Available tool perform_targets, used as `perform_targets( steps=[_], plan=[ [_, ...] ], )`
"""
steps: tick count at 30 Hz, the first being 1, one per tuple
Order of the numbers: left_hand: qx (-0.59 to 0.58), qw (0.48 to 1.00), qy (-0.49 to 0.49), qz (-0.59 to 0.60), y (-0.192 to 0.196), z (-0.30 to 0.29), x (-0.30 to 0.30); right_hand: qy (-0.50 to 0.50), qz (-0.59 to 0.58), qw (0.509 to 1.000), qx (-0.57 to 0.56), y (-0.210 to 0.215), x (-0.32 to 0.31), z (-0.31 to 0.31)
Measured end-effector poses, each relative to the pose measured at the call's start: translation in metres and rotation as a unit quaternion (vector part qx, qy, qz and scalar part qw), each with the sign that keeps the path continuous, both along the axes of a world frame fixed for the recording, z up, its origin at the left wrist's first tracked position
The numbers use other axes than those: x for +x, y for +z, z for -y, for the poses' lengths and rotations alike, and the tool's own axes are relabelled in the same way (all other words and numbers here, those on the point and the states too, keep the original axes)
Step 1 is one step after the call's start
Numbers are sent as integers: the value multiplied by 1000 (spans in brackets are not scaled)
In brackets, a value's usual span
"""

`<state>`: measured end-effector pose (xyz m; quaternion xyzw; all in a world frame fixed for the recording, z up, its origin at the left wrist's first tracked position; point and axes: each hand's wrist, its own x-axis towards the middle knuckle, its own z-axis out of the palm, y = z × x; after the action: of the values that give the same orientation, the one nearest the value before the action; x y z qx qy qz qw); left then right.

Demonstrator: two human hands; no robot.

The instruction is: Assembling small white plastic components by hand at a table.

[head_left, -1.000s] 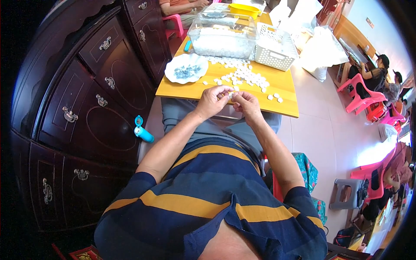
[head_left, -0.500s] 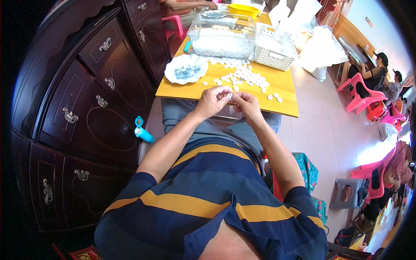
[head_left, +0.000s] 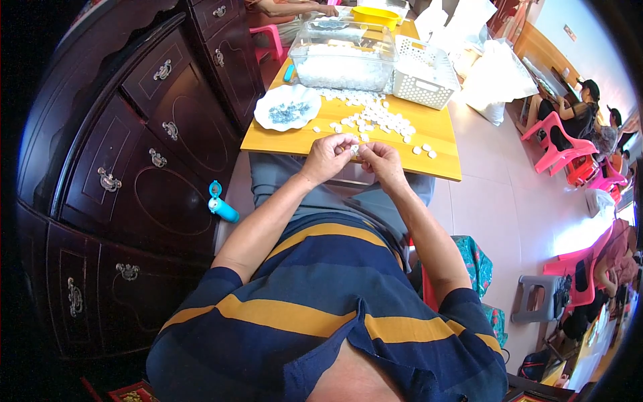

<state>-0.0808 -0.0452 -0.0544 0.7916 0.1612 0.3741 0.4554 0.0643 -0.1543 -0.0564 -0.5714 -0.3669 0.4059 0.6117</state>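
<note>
Both my hands meet just over the near edge of the yellow wooden table (head_left: 281, 141). Between the fingertips of my left hand (head_left: 329, 157) is a small white piece (head_left: 355, 149), pinched. My right hand (head_left: 382, 163) is closed too, its thumb and finger pressed at the piece's right side; whether it holds some tiny part is too small to see. Beyond the hands lie several loose white pieces (head_left: 388, 120), spread over the tabletop. To their left a white scalloped dish (head_left: 268, 115) holds small bluish-grey bits (head_left: 291, 110).
A clear plastic bin (head_left: 345, 70) full of white pieces and a white perforated basket (head_left: 425, 92) stand farther back. A dark cabinet (head_left: 134, 141) lines the left, with a turquoise bottle (head_left: 224, 210) beside it. Another person's hand (head_left: 328, 11) is at the table's far end.
My hands stay nearly in place, with only slight finger movement at the small white piece. The far person's hand has shifted a little.
</note>
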Motion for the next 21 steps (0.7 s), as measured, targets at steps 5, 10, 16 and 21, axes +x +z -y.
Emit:
perform_targets(
  steps=[5,10,16,21],
  plan=[
    [8,1000,1,2,0,-2,-1,-4,8,1000,-9,2,-1,1],
    [2,1000,-16,-10,2,-2,-2,6,21,1000,-18,1,1,1],
    [4,998,-33,-52,5,-2,-4,15,23,1000,-6,-3,4,-1],
    [5,998,-28,-54,5,-1,-5,18,25,1000,-6,0,3,1]
  ],
)
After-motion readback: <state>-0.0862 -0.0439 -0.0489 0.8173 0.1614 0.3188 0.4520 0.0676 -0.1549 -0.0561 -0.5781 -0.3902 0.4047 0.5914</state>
